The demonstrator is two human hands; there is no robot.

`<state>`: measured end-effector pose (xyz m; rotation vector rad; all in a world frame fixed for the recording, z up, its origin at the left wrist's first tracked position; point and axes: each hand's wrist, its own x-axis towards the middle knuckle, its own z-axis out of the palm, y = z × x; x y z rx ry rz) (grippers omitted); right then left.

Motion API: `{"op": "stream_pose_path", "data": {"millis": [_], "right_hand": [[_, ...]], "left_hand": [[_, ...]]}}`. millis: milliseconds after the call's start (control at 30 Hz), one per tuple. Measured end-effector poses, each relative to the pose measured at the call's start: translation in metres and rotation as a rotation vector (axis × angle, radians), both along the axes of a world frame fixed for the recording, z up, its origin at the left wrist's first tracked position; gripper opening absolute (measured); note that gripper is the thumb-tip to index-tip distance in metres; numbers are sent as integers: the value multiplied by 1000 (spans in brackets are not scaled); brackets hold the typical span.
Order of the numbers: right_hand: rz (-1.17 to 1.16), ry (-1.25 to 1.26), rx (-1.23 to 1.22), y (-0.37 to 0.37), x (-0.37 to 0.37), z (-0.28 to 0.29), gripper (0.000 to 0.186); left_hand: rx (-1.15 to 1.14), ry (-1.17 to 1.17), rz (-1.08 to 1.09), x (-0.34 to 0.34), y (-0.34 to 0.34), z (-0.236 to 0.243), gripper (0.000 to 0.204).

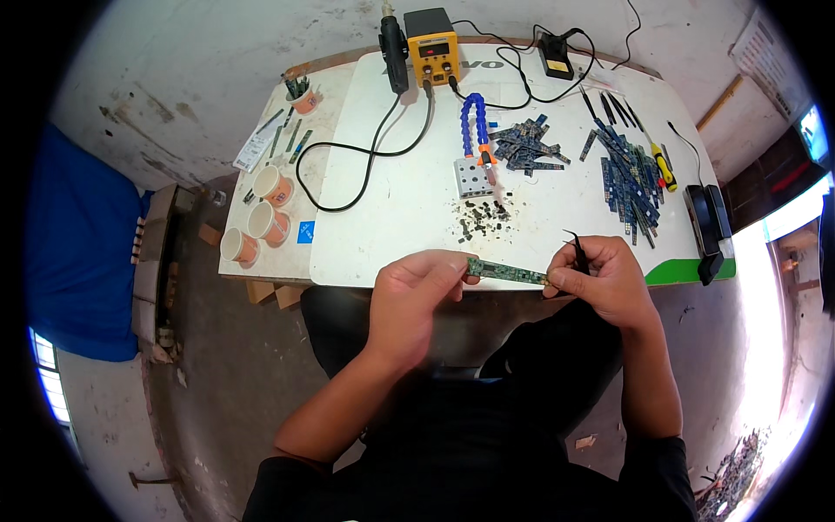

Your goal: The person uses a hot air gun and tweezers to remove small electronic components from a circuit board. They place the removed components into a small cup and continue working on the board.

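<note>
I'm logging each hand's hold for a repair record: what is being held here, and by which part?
Both hands hold a narrow green circuit strip: left hand at its left end, right hand at its right end, also holding black tweezers.

Green circuit strip (pixel 507 273), white table (pixel 417 200), yellow station (pixel 432 50).

Bright, even daylight across the white desk (pixel 391 217), nearly washed out at its centre. Strong glare blowing out the right rim, pure white, detail gone there. Soft, short shadows under the black cable (pixel 365 152) and the paper cups (pixel 261 217); nothing harsh. Dark below, black clothing swallowing detail. Heavy fisheye bend: desk edges curving, black vignette in all corners. Centre sharp, rim smeared and soft, blue cloth (pixel 83 252) at left blurred.
</note>
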<state>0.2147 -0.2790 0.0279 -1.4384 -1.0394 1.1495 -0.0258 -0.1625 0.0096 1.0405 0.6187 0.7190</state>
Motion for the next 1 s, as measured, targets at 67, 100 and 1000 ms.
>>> {"op": "stream_pose_path", "data": {"millis": [67,100,1000], "right_hand": [[-2,7,-4,1,-2,3,11],[-18,10,18,2,-2,3,11],[-216,312,-121,100,26,-56,23]], "left_hand": [[12,19,7,-1,0,0,18],[19,27,10,-1,0,0,18],[107,658,-411,110,148,-4,42]]}}
